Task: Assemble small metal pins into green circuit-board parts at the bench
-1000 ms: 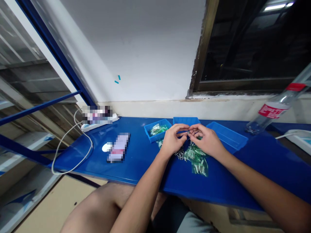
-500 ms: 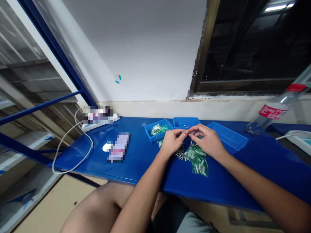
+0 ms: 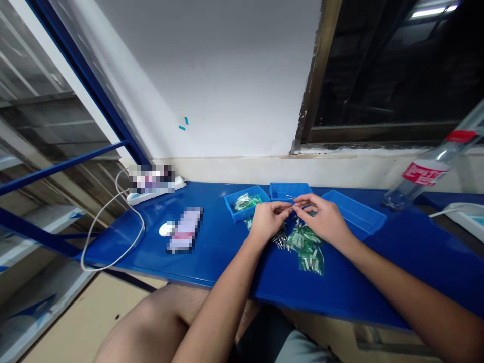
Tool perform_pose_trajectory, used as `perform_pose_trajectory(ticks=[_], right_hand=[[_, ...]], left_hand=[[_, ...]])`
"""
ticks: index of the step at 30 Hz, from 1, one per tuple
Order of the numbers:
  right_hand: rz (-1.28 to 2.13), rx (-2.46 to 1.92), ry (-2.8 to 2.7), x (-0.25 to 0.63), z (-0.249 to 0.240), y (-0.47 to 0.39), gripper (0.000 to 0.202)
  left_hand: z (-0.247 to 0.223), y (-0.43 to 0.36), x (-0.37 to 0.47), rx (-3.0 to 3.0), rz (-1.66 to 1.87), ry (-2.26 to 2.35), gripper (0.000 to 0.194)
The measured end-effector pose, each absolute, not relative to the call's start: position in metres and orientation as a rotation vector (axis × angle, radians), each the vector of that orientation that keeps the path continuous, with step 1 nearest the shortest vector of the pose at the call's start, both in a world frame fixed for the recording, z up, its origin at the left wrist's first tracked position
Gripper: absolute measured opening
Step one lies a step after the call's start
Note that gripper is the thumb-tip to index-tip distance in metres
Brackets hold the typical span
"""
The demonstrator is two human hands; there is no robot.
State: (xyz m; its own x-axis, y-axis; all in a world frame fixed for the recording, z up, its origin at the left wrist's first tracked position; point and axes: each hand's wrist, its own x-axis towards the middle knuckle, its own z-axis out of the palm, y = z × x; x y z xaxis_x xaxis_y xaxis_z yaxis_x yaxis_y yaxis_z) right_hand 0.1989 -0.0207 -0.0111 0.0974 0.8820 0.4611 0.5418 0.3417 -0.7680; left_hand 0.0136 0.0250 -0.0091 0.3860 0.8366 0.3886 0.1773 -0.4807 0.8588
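Note:
My left hand (image 3: 267,220) and my right hand (image 3: 320,217) meet fingertip to fingertip above the blue table. Both are closed in a pinch, and whatever sits between the fingertips is too small to make out. Below them lies a heap of small metal pins (image 3: 280,239). Beside it, under my right hand, are clear green plastic bags (image 3: 305,243) with small pale pieces in them. Close behind my left hand stands a blue tray (image 3: 237,218) holding more green and silvery pieces. A second blue tray (image 3: 279,190), with a thin metal piece in it, is behind my fingertips.
Another blue tray (image 3: 359,214) lies right of my right hand. A plastic bottle (image 3: 416,179) with a red label leans farther right. On the left are a blurred-out phone (image 3: 186,229), a white round object (image 3: 166,229), a power strip (image 3: 159,192) and its looping cable (image 3: 91,242).
My fingertips have shifted very slightly where they meet. Everything else lies as before.

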Motion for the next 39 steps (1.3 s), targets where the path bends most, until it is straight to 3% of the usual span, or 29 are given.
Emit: perform_pose_trajectory(ticks=[10, 20, 28, 39], right_hand=[[0.437, -1.269, -1.561, 0.199, -0.013, -0.019, 0.027], [0.347, -1.281, -1.597, 0.199, -0.011, -0.021, 0.015], [0.247, -1.242, -1.706, 0.202, -0.009, -0.021, 0.016], [0.451, -1.331, -1.518, 0.202, -0.017, -0.018, 0.024]], left_hand=[[-0.02, 0.033, 0.017, 1.661, 1.17, 0.698, 0.013], [-0.008, 0.026, 0.013, 1.833, 1.059, 0.848, 0.033], [-0.012, 0.027, 0.014, 1.856, 1.073, 0.869, 0.018], [-0.015, 0.029, 0.014, 1.841, 1.123, 0.841, 0.017]])
